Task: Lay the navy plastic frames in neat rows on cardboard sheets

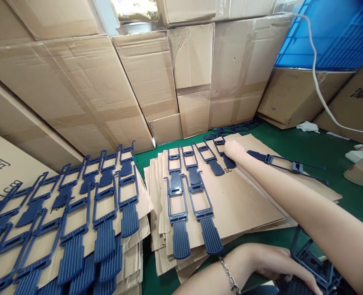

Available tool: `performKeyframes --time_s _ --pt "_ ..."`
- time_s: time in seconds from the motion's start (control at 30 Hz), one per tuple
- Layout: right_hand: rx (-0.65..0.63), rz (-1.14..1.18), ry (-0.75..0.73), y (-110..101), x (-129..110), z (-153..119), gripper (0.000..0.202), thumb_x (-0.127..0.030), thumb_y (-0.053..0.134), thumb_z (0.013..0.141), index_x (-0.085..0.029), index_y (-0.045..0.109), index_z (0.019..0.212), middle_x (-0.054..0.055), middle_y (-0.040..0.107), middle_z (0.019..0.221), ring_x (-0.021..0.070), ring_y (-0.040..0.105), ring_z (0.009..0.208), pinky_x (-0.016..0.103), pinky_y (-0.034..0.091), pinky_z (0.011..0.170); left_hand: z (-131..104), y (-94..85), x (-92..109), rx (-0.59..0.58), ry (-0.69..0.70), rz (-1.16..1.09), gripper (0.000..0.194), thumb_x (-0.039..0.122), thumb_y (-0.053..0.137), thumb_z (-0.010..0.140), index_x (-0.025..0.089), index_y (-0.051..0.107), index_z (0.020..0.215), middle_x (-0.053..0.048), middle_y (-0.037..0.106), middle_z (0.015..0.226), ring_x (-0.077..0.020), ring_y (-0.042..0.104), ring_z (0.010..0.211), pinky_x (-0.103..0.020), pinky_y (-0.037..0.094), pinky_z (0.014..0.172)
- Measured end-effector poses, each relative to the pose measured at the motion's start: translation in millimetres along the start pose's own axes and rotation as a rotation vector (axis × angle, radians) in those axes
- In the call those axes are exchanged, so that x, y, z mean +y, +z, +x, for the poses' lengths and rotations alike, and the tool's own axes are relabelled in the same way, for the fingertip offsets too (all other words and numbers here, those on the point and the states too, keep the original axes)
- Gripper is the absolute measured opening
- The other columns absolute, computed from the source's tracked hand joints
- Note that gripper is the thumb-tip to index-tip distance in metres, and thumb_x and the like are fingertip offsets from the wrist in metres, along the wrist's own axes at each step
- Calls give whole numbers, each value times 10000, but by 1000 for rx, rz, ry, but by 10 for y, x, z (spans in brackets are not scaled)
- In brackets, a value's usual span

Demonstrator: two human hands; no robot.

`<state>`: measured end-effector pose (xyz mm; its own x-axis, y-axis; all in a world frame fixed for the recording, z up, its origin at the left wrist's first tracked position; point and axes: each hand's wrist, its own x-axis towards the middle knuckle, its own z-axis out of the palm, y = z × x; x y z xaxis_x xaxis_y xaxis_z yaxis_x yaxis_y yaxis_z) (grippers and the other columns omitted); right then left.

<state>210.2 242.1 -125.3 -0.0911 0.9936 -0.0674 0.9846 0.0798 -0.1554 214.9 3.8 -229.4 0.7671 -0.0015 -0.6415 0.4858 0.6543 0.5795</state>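
My right hand [235, 151] reaches across to the far part of a cardboard stack, its fingers curled round the edge of a dark blue plastic frame with a ribbed flap [229, 161]. The fingertips are partly hidden behind the hand. My left hand [275, 262], below a chain bracelet, is closed round a bunch of similar plastic frames [314, 262] at the lower right. On the cardboard sheet [245, 205] several such frames lie in two rows, flaps towards me, including a near plastic frame [204, 209]. Another plastic frame [279, 162] lies crosswise to the right of my right forearm.
At left, a second cardboard stack [132, 254] bears many more frames in rows. Loose dark parts [230, 129] lie behind on the green table [331, 151]. Large cartons [67, 90] wall off the back. A blue crate [328, 37] and white cable [316, 78] are at right.
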Motion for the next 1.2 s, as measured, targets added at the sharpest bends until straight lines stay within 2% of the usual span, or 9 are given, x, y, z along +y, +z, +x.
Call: performKeyframes --time_s 0.2,0.3,0.5,0.63,0.83,1.07,1.13,1.2 --pt "5 -8 -31 0 -3 48 324 -350 486 891 -122 544 1115 92 564 1083 178 553 967 385 460 843 -49 10 -2 -2 50 58 304 243 771 408 145 639 664 13 591 596 -141 549 466 -238 398 405" --pt "9 -6 -59 17 23 61 335 -357 482 892 -130 534 1133 90 560 1091 179 552 967 389 458 842 -111 31 32 23 10 65 320 175 780 359 157 636 644 44 540 509 -122 508 429 -220 366 383" --pt "8 4 -100 53 70 162 330 -363 483 890 -130 541 1117 85 562 1080 175 553 956 384 461 832 -135 62 60 4 -30 -2 399 153 791 242 155 646 613 19 614 555 -157 558 467 -248 429 405" --pt "9 12 -117 62 93 186 319 -360 479 893 -129 550 1100 82 570 1062 173 556 950 384 460 833 -154 82 85 18 -44 -4 409 85 776 213 145 638 594 16 609 528 -155 550 450 -243 417 397" --pt "20 20 -143 62 110 101 343 -376 461 899 -137 545 1131 87 574 1083 179 552 977 400 437 872 -259 126 145 31 -67 3 397 76 773 201 136 632 568 24 593 497 -148 548 446 -237 424 401" --pt "-17 35 -151 -24 94 -19 323 -349 470 879 -116 594 1065 105 629 994 188 586 912 347 444 826 -89 55 26 6 -8 0 376 107 777 254 142 640 602 19 612 537 -150 565 469 -242 444 420" --pt "-14 51 -176 -83 126 -74 309 -325 442 874 -140 617 1049 96 653 948 196 599 888 295 448 789 -58 47 14 -10 6 5 367 132 783 264 142 638 601 15 613 537 -156 567 476 -254 451 427" --pt "25 65 -202 -145 195 -134 333 -312 388 879 -174 613 1082 80 653 992 203 588 937 261 437 792 -51 48 18 -7 20 13 375 142 784 255 141 640 601 11 612 539 -153 559 475 -250 443 418"
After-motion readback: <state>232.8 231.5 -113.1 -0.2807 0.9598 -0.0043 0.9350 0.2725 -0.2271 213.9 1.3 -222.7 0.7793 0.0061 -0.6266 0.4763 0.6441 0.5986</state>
